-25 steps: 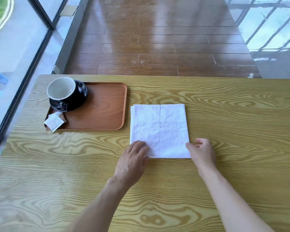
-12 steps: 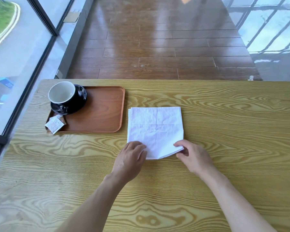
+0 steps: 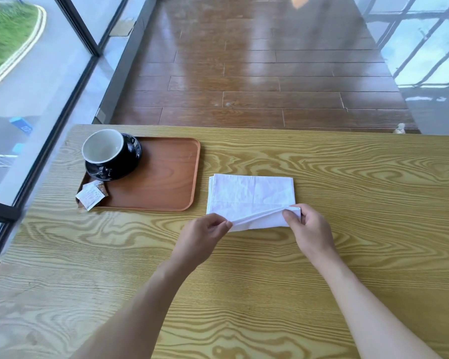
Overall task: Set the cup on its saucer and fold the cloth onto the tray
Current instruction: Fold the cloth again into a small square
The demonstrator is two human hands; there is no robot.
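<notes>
— Wood-grain tabletop (image 3: 322, 177), with a window along its left edge and dark floorboards past the far edge. What's on it?

— Near the far-left corner lies a brown tray (image 3: 166, 177). On the tray's far-left part, a black saucer (image 3: 132, 161) carries a black cup (image 3: 106, 151), white inside, upright and seated on it. At the tray's near-left corner lie small packets (image 3: 91, 194), one poking over the rim.

— And the cloth?

— The white cloth (image 3: 249, 195) lies folded on the tabletop just right of the tray, apart from it, not on it. Its far part lies flat; its near edge is lifted off the wood.

— By the hands?

— Yes. The left hand (image 3: 202, 237) pinches the cloth's near-left corner between thumb and fingers. The right hand (image 3: 311, 229) pinches the near-right corner, a bit of cloth bunched over its fingertips. The edge is pulled taut between them, the right end higher than the left. Both forearms reach in from the near edge.
</notes>
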